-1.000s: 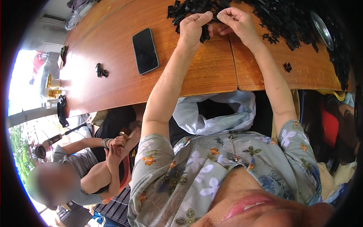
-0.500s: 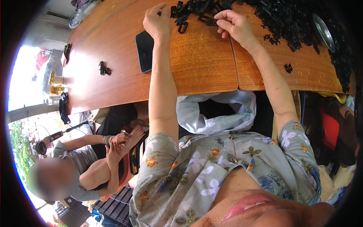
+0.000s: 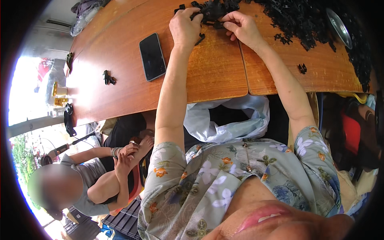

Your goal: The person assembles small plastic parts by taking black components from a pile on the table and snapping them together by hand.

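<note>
Small black plastic parts (image 3: 212, 10) at the table's (image 3: 120, 44) far edge are bunched, single shapes unreadable; the big pile (image 3: 308, 18) is cut off by the rim. Left hand (image 3: 185, 28) and right hand (image 3: 240, 28) both pinch parts from the bunch. Versus half a second ago, the left hand has moved in beside the right; the phone (image 3: 152, 57) is now uncovered.

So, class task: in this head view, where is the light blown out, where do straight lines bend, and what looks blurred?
Head view: daylight washes out the left rim and glares on the wooden table; the table's near edge bows with the fisheye; a black ring frames the picture; the seated person lower left is partly blurred; both hands stay sharp.
</note>
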Demonstrator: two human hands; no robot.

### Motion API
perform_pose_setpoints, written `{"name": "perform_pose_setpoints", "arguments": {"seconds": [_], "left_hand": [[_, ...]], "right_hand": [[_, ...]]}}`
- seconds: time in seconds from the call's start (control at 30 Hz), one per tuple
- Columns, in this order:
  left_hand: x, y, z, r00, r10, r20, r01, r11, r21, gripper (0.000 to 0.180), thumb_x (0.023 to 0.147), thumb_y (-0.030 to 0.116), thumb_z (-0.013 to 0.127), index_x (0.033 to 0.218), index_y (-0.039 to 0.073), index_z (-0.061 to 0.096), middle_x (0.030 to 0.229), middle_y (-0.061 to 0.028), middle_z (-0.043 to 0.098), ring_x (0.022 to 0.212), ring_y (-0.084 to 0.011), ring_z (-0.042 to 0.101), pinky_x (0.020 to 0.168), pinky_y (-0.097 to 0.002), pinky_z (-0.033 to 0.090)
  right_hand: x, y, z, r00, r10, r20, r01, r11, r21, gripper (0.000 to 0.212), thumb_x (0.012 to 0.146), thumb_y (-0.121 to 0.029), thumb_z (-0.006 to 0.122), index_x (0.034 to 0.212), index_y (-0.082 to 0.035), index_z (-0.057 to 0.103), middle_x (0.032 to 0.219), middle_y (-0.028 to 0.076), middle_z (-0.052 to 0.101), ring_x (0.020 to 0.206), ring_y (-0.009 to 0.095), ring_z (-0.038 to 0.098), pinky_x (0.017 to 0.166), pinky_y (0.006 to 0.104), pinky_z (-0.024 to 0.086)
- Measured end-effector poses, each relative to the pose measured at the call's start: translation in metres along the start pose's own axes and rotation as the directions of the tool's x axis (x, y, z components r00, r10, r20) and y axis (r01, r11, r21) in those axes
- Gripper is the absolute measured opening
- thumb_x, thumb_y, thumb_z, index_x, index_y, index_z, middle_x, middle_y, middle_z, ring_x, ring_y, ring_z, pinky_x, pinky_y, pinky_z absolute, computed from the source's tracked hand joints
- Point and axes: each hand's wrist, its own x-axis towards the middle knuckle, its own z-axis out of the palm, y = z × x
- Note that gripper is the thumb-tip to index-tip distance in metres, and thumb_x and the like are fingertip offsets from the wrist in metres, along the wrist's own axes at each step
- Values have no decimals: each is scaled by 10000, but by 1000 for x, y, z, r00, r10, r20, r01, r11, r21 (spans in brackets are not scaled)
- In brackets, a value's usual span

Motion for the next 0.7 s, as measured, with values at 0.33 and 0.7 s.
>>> {"name": "perform_pose_setpoints", "arguments": {"seconds": [0.33, 0.7], "left_hand": [[5, 7, -19, 785, -214, 582, 613, 123, -781, 233, 971, 120, 578, 1089, -66, 657, 855, -123, 694, 639, -108, 605, 542, -224, 519], [5, 29, -33, 787, -142, 600, 586, 472, -658, 337, 979, 262, 609, 894, -54, 690, 747, -105, 684, 512, -102, 576, 439, -238, 482]], "right_hand": [[-3, -12, -2, 981, -182, -72, 191, 967, 166, 136, 931, -94, 660, 1046, -28, 689, 812, 45, 680, 688, 94, 650, 551, 232, 554], [-5, -32, -10, 986, -37, -163, 60, 989, 139, 92, 949, -81, 621, 972, 6, 638, 782, 65, 656, 646, 121, 645, 538, 272, 556]]}}
